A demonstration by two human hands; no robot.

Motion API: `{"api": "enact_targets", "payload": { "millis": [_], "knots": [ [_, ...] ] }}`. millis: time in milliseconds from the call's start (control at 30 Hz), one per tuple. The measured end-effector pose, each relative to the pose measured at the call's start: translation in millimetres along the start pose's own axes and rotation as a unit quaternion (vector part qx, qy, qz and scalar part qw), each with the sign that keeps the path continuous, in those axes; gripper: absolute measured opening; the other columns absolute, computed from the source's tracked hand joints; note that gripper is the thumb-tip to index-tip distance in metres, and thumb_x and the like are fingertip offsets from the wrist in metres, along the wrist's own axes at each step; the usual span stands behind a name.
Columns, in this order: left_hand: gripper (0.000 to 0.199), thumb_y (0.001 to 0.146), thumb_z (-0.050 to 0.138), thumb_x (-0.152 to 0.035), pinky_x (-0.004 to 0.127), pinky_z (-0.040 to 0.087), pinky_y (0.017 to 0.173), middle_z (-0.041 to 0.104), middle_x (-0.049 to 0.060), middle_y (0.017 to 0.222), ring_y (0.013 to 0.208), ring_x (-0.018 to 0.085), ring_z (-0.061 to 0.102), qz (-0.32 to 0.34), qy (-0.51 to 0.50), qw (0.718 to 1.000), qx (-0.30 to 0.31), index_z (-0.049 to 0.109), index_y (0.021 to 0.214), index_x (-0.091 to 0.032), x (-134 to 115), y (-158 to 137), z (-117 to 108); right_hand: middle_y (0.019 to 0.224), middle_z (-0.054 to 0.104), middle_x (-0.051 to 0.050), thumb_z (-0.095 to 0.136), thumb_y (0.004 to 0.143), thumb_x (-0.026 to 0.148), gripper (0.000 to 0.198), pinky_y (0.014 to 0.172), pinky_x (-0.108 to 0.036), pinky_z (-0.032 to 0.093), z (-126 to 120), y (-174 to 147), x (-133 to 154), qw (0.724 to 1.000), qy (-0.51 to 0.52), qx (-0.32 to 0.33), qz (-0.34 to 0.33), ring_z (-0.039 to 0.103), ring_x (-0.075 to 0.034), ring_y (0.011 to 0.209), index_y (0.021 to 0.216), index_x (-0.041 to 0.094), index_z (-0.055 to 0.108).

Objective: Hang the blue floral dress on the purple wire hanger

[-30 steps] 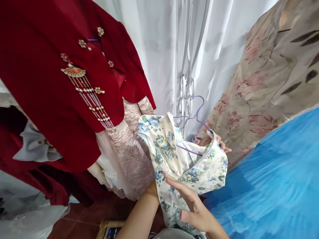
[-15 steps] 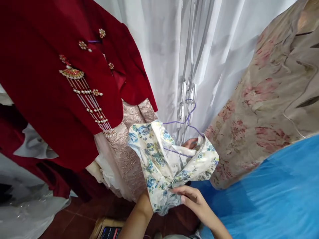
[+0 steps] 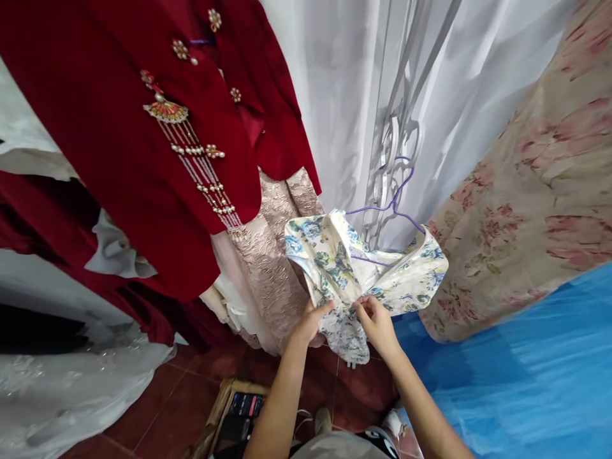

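Observation:
A cream sleeveless top [image 3: 329,255] with blue flowers hangs on a purple wire hanger [image 3: 399,201], its neckline forming a deep V. My left hand [image 3: 310,324] grips the top's left side below the armhole, thumb in front and the other fingers hidden behind the cloth. At the bottom of the V, my right hand [image 3: 377,324] pinches the front of the garment between thumb and fingers. Below both hands, the lower part of the top dangles in folds.
White hooks [image 3: 393,143] hang before a white curtain [image 3: 329,83]. A red jacket [image 3: 115,146] with beaded ornaments and a pink brocade garment [image 3: 280,280] are on the left. Pink-flowered cloth [image 3: 507,236] and blue fabric [image 3: 521,363] fill the right. A box [image 3: 222,408] sits on the tiled floor.
My left hand has come down from behind the neckline to the top's left side. My right hand has closed into a pinch at the V. The view has shifted left and downward.

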State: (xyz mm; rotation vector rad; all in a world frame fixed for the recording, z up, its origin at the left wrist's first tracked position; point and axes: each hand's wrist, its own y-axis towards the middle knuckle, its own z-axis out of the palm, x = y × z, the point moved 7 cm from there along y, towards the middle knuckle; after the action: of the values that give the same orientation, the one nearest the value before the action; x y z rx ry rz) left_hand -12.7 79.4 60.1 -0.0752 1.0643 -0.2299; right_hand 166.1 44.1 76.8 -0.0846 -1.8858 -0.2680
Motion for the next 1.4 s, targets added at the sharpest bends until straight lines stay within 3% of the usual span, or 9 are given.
{"api": "enact_targets", "payload": {
  "millis": [200,300,367,467,533,667,1000,1167,1400],
  "knots": [
    [0.045,0.068,0.081,-0.028,0.044,0.053,0.101,0.077,0.010,0.106,0.111,0.030,0.069,0.012,-0.001,0.998,-0.061,0.070,0.109,-0.015,23,-15,19,0.065,0.064,-0.003,0.064,0.083,0.055,0.037,0.059,-0.028,0.045,-6,-10,-7,0.999,-0.011,-0.028,0.023,0.057,-0.018,0.061,0.078,0.019,0.058],
    [0.039,0.077,0.073,-0.025,0.042,0.052,0.101,0.074,0.009,0.107,0.111,0.028,0.068,0.092,0.058,0.991,-0.080,0.064,0.114,-0.017,23,-15,24,0.063,0.061,0.001,0.069,0.082,0.052,0.035,0.057,-0.026,0.043,-11,-14,-13,0.998,0.041,-0.020,0.035,0.052,-0.014,0.058,0.079,0.018,0.060],
    [0.042,0.084,0.069,-0.028,0.043,0.049,0.105,0.068,0.012,0.121,0.119,0.027,0.063,0.202,0.141,0.958,-0.149,0.057,0.122,-0.018,14,-24,17,0.062,0.059,0.002,0.073,0.080,0.052,0.036,0.056,-0.025,0.042,-16,-18,-16,0.996,0.069,-0.017,0.049,0.051,-0.013,0.057,0.079,0.018,0.061],
    [0.036,0.088,0.062,-0.023,0.047,0.039,0.115,0.055,0.018,0.138,0.135,0.029,0.049,0.321,0.302,0.865,-0.242,0.052,0.122,-0.018,12,-46,15,0.060,0.060,0.001,0.079,0.076,0.052,0.039,0.055,-0.026,0.042,-23,-28,-17,0.994,0.082,-0.008,0.077,0.051,-0.013,0.055,0.079,0.016,0.064],
    [0.031,0.087,0.059,-0.018,0.049,0.036,0.116,0.057,0.017,0.134,0.133,0.029,0.050,0.337,0.392,0.841,-0.162,0.055,0.117,-0.019,27,-48,32,0.060,0.062,-0.001,0.080,0.074,0.052,0.040,0.052,-0.026,0.042,-25,-35,-16,0.993,0.084,0.001,0.086,0.051,-0.013,0.053,0.077,0.016,0.065],
    [0.030,0.087,0.062,-0.021,0.043,0.044,0.107,0.067,0.014,0.118,0.120,0.027,0.060,0.323,0.437,0.838,0.039,0.058,0.116,-0.019,66,-46,68,0.056,0.061,0.000,0.084,0.071,0.051,0.039,0.051,-0.027,0.042,-29,-43,-8,0.991,0.107,-0.022,0.082,0.051,-0.013,0.050,0.073,0.016,0.066],
    [0.025,0.090,0.050,-0.012,0.041,0.048,0.100,0.070,0.012,0.108,0.107,0.027,0.064,0.293,0.480,0.823,0.076,0.059,0.113,-0.017,59,-57,75,0.051,0.061,0.000,0.084,0.069,0.044,0.033,0.044,-0.026,0.037,-37,-46,11,0.983,0.139,-0.092,0.074,0.047,-0.012,0.043,0.069,0.015,0.069],
    [0.016,0.095,0.046,-0.015,0.041,0.049,0.096,0.069,0.012,0.102,0.101,0.026,0.063,0.313,0.486,0.810,0.094,0.058,0.105,-0.017,49,-69,74,0.048,0.059,0.002,0.082,0.070,0.035,0.025,0.038,-0.024,0.029,-53,-20,64,0.966,0.196,-0.169,0.011,0.039,-0.008,0.037,0.062,0.016,0.068],
    [0.014,0.098,0.043,-0.019,0.035,0.047,0.086,0.064,0.008,0.093,0.091,0.022,0.060,0.296,0.513,0.797,0.119,0.056,0.101,-0.020,45,-67,83,0.047,0.058,0.002,0.078,0.073,0.031,0.020,0.036,-0.022,0.031,-76,27,132,0.961,0.223,-0.155,-0.049,0.040,-0.007,0.037,0.062,0.015,0.069]
  ]
}}
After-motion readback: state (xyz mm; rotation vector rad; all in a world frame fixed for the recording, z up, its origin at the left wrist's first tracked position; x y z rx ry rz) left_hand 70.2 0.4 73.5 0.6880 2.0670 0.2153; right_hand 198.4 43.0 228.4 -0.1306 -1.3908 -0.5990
